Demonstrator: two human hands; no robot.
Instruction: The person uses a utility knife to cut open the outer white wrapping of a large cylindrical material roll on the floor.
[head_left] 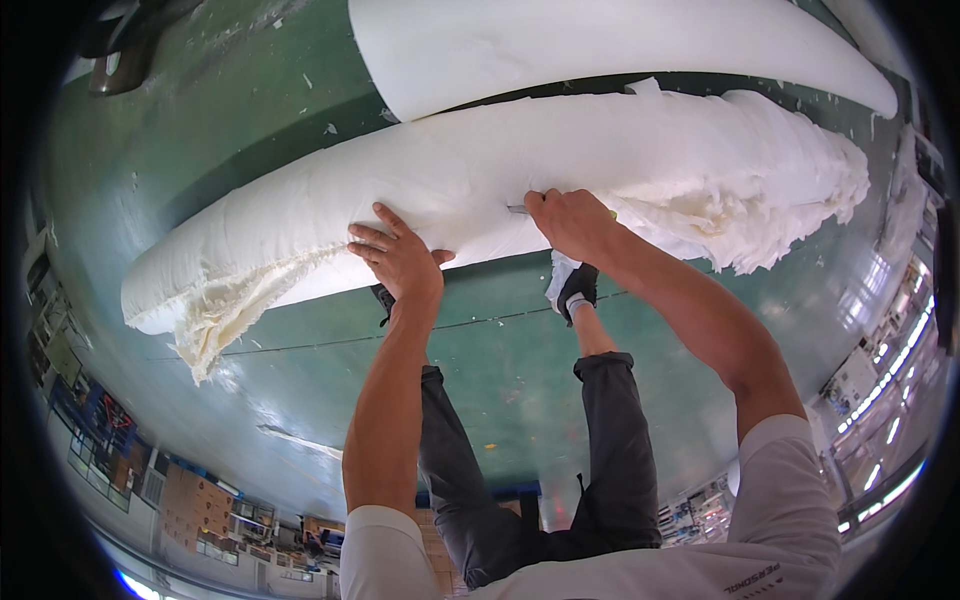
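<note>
A long white roll of soft, fibrous sheet material (450, 160) lies across the floor in front of me. Its outer layer hangs torn and fluffy at the left and the right. My left hand (405, 262) rests on the near side of the roll, fingers spread. To the right of it, my right hand (575, 222) is closed around a utility knife (517, 209). The knife's grey blade end points left against the roll's surface; a small green bit shows behind the fist. Most of its handle is hidden in the fingers.
Behind lies a second, smoother white roll (600, 45). The green floor (510, 370) carries scattered white scraps and a pale strip (300, 440) at the left. My shoe (575, 283) stands close to the roll's near side. A dark object (130, 50) is at the far left.
</note>
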